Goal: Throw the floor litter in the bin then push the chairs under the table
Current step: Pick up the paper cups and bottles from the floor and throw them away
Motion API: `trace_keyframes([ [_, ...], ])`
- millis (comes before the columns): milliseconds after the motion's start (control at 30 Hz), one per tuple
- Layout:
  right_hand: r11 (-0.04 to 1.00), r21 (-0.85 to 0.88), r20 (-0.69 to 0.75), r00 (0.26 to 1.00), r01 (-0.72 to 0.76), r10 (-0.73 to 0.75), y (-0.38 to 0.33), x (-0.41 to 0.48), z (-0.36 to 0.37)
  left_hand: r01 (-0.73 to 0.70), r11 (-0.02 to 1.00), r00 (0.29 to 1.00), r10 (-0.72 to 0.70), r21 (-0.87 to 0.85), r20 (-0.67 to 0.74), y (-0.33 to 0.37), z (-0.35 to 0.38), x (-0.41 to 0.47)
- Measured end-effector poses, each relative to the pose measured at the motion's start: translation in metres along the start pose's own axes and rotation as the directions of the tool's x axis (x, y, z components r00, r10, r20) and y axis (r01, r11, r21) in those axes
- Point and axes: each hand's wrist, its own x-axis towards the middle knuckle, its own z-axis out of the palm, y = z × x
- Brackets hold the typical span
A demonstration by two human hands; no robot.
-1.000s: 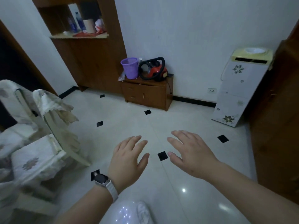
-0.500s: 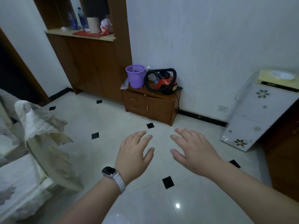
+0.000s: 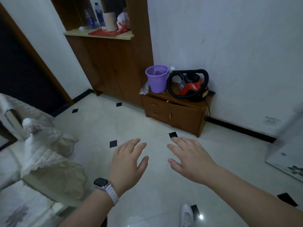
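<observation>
The purple mesh bin (image 3: 157, 79) stands on the low wooden cabinet (image 3: 177, 112) by the wall, ahead of both hands and well apart from them, roughly in line with the gap between them. The left hand (image 3: 129, 163) and right hand (image 3: 191, 161) hover palm-down over the tiled floor (image 3: 114, 125), fingers spread and holding nothing, and no litter shows on it. The cloth-covered chair (image 3: 49, 161) lies to the left, nearer the left hand.

No text can be read. The blue labels on the bottles (image 3: 89, 20) at eleven o'clock are blurred; the watch (image 3: 100, 183) face at six o'clock is dark.
</observation>
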Motion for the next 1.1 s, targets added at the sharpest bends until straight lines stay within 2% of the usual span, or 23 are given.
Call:
trace_keyframes([
  [67, 0.999, 0.020, 0.007, 0.999, 0.035, -0.035, 0.028, 0.038, 0.012, 0.042, 0.999, 0.999, -0.043, 0.030, 0.016, -0.008, 0.007, 0.039],
  [267, 0.994, 0.049, -0.007, 0.995, 0.101, -0.101, 0.109, 0.149, 0.016, 0.011, 0.989, 1.000, -0.011, 0.147, 0.001, -0.018, 0.011, 0.159],
  [400, 0.986, 0.093, -0.005, 0.991, 0.137, -0.137, 0.140, 0.209, 0.021, 0.052, 0.987, 0.998, -0.048, 0.155, -0.030, -0.034, 0.014, 0.200],
  [667, 0.954, 0.134, -0.033, 0.963, 0.269, -0.268, 0.138, 0.333, 0.058, 0.196, 0.968, 0.980, -0.187, 0.155, -0.074, -0.121, 0.027, 0.258],
  [867, 0.935, 0.051, -0.039, 0.937, 0.350, -0.348, 0.138, 0.444, 0.096, 0.132, 0.976, 0.989, -0.117, 0.174, -0.095, -0.210, 0.054, 0.332],
  [1100, 0.936, -0.049, 0.035, 0.937, 0.348, -0.346, 0.130, 0.587, 0.113, 0.093, 0.987, 0.988, -0.075, 0.132, -0.132, -0.325, 0.051, 0.444],
])
